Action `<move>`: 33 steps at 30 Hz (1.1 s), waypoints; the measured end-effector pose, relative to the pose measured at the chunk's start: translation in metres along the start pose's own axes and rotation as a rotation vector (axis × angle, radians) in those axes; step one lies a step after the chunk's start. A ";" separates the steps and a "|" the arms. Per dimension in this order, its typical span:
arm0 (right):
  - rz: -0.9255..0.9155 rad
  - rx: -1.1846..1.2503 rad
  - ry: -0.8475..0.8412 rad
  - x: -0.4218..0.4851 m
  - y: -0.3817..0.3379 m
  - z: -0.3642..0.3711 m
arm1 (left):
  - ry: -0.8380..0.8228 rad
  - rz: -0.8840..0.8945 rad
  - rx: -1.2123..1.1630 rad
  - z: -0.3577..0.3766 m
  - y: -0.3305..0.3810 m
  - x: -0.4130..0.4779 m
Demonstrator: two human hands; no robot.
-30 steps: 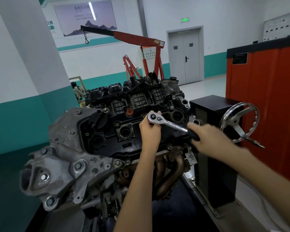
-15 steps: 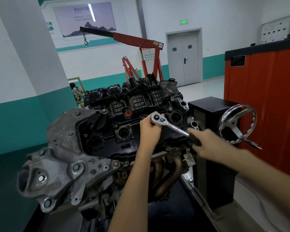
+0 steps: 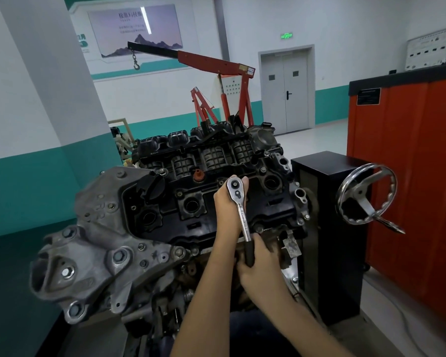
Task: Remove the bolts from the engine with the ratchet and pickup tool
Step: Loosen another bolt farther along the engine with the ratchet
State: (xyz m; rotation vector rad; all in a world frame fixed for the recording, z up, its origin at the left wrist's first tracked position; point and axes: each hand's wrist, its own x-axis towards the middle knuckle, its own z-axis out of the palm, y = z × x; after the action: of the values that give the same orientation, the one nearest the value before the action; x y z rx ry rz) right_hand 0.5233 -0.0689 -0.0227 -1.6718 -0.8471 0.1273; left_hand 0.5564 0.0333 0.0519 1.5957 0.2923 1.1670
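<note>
Head view. Item: chrome ratchet with black handle (image 3: pixel 243 220), its head seated atop the grey cast engine with black cover (image 3: pixel 165 217). The handle now points toward the person; a second ago it lay out rightward. Item: left hand (image 3: pixel 227 210), grip closed round the ratchet head. Item: right hand (image 3: pixel 262 269), grip closed on the handle. Judgement: one turning stroke done; bolt hidden, probably loosening.
</note>
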 end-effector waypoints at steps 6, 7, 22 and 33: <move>-0.187 -0.510 -0.256 0.046 -0.003 -0.113 | -0.162 0.040 0.119 -0.009 0.003 0.001; -0.224 -0.656 -0.289 0.061 -0.009 -0.129 | -0.166 0.044 0.129 -0.009 0.003 0.001; 0.022 0.053 0.031 -0.002 0.000 0.002 | 0.011 -0.018 -0.012 0.001 0.001 -0.002; -0.430 -1.038 -0.156 0.089 -0.028 -0.146 | -0.083 0.037 0.092 -0.010 0.003 0.001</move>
State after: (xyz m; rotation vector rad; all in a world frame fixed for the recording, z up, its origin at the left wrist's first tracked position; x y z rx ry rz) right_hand 0.6493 -0.1334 0.0770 -2.3774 -1.5221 -0.5813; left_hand 0.5482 0.0392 0.0544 1.7318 0.2662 1.1259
